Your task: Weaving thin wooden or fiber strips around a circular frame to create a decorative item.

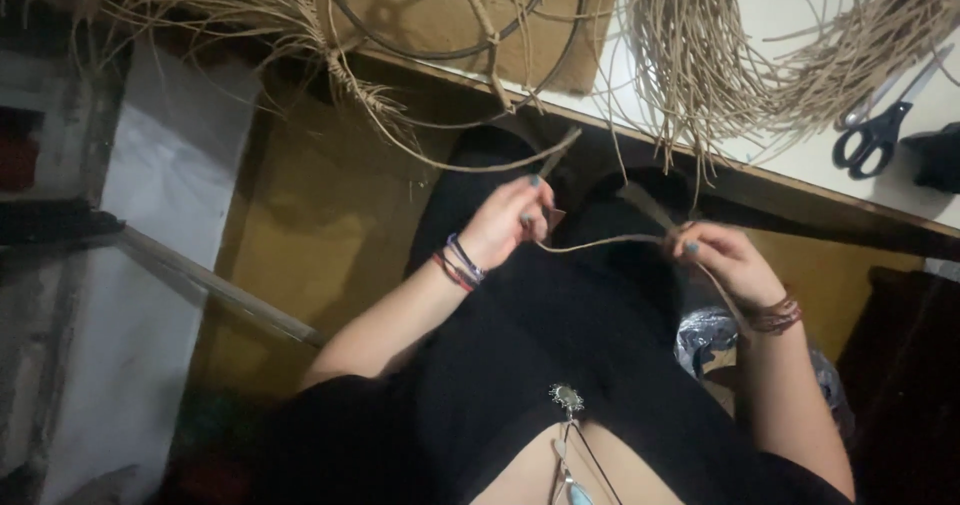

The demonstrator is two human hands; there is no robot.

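Over black-clad lap, below table edge (pixel 800 180): left hand (pixel 505 225) pinching one end of tan cord strand (pixel 600 243), fingers closed on it. Right hand (pixel 725 260) gripping other end, strand sagging slightly between both hands, loose tail trailing past right wrist. Beaded bracelets on both wrists. Above, on table: bundle of loose tan cords (pixel 700 55) hanging over edge, wire ring frame (pixel 450 15) partly wrapped in cord, black-handled scissors (pixel 885 125) at right, well apart from hands. Silver pendant (pixel 567 398) on chest.
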